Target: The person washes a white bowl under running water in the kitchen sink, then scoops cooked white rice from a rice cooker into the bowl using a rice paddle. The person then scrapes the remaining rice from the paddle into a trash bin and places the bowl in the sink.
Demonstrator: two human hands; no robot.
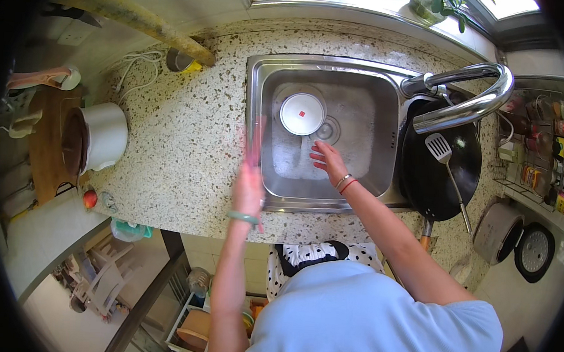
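My left hand is smeared by motion over the left rim of the sink, a green bangle at its wrist. A long pink thing, too blurred to name, runs up from its closed fingers, and a bit of pink shows below them. My right hand hangs over the steel basin with fingers apart and nothing in it. Two bracelets, one red, circle that wrist. Just beyond its fingertips, a white bowl with a small red mark sits in the basin, beside the drain.
A chrome faucet arches at the sink's right. Below it lies a black wok with a slotted spatula across it. On the left counter stand a white pot and a yellow pipe. A spice rack is far right.
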